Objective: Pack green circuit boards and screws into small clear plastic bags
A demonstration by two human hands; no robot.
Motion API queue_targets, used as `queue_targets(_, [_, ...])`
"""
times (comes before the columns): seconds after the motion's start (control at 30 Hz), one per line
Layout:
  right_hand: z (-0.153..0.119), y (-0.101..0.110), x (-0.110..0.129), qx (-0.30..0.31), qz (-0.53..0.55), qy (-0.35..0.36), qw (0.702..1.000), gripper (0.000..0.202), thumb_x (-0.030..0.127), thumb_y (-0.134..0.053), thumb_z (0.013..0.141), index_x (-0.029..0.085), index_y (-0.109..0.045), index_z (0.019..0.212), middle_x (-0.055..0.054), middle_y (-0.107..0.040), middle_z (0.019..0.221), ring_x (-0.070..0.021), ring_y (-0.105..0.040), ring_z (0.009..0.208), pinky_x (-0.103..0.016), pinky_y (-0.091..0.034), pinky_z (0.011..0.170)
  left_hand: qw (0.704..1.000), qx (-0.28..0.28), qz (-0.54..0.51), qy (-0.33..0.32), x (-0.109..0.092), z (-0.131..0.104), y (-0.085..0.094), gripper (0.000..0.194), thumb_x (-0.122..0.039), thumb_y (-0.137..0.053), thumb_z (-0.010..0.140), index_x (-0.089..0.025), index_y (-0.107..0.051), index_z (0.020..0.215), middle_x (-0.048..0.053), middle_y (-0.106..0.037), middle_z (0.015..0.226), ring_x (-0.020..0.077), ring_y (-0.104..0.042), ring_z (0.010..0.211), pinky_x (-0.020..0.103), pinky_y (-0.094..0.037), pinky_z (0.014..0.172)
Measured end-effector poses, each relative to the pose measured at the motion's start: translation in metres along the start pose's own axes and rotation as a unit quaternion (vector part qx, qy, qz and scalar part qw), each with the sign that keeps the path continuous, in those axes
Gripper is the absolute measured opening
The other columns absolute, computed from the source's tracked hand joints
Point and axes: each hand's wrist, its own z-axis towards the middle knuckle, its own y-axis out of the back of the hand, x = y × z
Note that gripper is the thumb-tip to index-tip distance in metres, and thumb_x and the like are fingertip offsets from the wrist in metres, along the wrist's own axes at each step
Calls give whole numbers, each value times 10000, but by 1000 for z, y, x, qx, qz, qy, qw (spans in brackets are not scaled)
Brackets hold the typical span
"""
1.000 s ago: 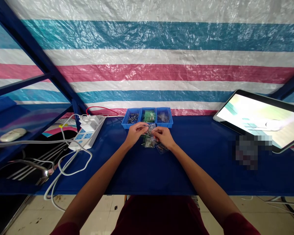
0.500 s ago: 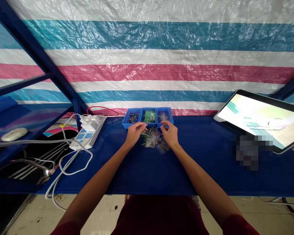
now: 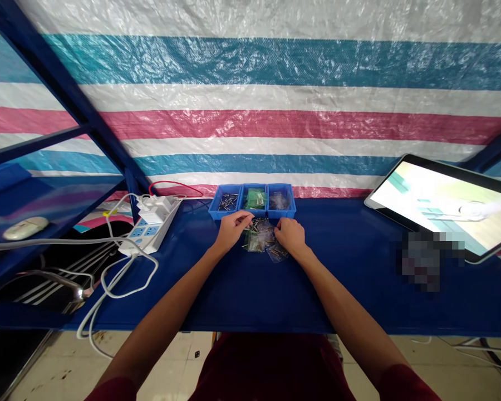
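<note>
On the blue table, a pile of small clear and greenish plastic bags (image 3: pixel 256 243) with thin metal pieces lies between my hands. My left hand (image 3: pixel 232 229) is at the pile's upper left, thumb and fingers pinched together; whatever they hold is too small to make out. At the pile's right side my right hand (image 3: pixel 291 235) has its fingers curled closed, fingertips against the bags, and what is in them is hidden. Just behind stand three joined blue bins: the left bin (image 3: pixel 211 211) with loose metal pins, the middle bin (image 3: pixel 254 213) with green bags, the right bin (image 3: pixel 281 214) with clear bags.
A white power strip (image 3: pixel 153 236) with plugs and looping white cables (image 3: pixel 129 292) lies to the left. At the right a tablet-like screen (image 3: pixel 446 203) leans beside a blurred-out patch. Striped plastic sheeting (image 3: pixel 275 125) hangs behind the table.
My right hand has gone from raised, parted fingers at the right bin's front down onto the pile, fingers now curled. My left hand has shifted slightly right, still pinched.
</note>
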Motion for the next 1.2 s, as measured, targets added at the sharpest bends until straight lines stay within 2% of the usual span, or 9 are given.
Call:
queue_targets(0.17, [1, 4, 3, -36, 66, 28, 997, 87, 205, -554, 802, 181, -624, 756, -86, -673, 800, -197, -630, 730, -271, -413, 617, 1000, -6, 14, -3, -2, 0, 1, 294, -426, -557, 826, -162, -681, 863, 43, -684, 759, 163, -628, 648, 276, -522, 644])
queue_targets(0.33, [0, 3, 7, -17, 212, 147, 966, 120, 273, -529, 855, 190, -616, 861, -11, -668, 760, -143, -601, 654, -242, -415, 619, 997, 1, 63, -38, -7, 0, 2, 308, -403, -568, 827, -184, -673, 1017, 78, -689, 1022, 194, -637, 835, 266, -502, 653])
queue_targets(0.4, [-2, 2, 9, -11, 245, 186, 951, 134, 276, -523, 859, 190, -623, 886, -11, -665, 761, -140, -600, 667, -234, -423, 624, 997, 16, 59, -42, -8, 0, 3, 298, -387, -584, 821, -187, -675, 1022, 72, -694, 1008, 193, -640, 842, 267, -497, 665])
queue_targets(0.47, [-5, 2, 12, -18, 269, 206, 941, 144, 274, -515, 860, 191, -632, 872, -11, -655, 737, -140, -598, 662, -234, -431, 624, 997, 26, 55, -38, -7, 0, 2, 250, -374, -592, 819, -182, -694, 942, 60, -708, 913, 190, -647, 812, 273, -493, 684])
queue_targets(0.63, [-9, 6, 16, -13, 394, 166, 904, 149, 285, -518, 852, 190, -631, 833, 3, -641, 639, -147, -627, 586, -253, -482, 613, 998, 25, 51, -40, -7, 0, 2, 234, -373, -627, 787, -177, -702, 891, 62, -703, 910, 194, -642, 812, 275, -489, 680])
queue_targets(0.8, [-8, 1, 17, -3, 488, 102, 867, 159, 340, -567, 823, 199, -633, 855, -25, -689, 731, -179, -675, 632, -287, -532, 621, 997, 54, 49, -28, -9, -1, 1, 214, -363, -626, 776, -164, -702, 776, 50, -712, 778, 186, -634, 711, 283, -483, 666])
queue_targets(0.97, [-8, -2, 16, -3, 486, 103, 868, 171, 345, -589, 815, 192, -652, 860, -21, -676, 686, -184, -676, 637, -287, -531, 630, 997, 41, 50, -38, -11, -1, 3, 240, -368, -604, 791, -164, -681, 692, 36, -687, 683, 166, -606, 629, 269, -468, 624])
queue_targets(1.1, [-9, 1, 18, -18, 432, 143, 890, 170, 323, -547, 845, 188, -646, 817, -9, -652, 659, -156, -640, 592, -261, -494, 611, 997, 41, 48, -40, -13, -3, 4, 336, -392, -532, 847, -158, -628, 625, 3, -595, 551, 130, -554, 540, 243, -442, 581])
queue_targets(1.2, [-9, 1, 17, -30, 389, 159, 907, 209, 330, -501, 875, 188, -634, 797, -4, -633, 645, -140, -599, 553, -255, -466, 599, 996, 37, 64, -52, -15, -3, 3, 389, -410, -497, 875, -153, -604, 602, -4, -568, 532, 119, -535, 527, 234, -430, 573])
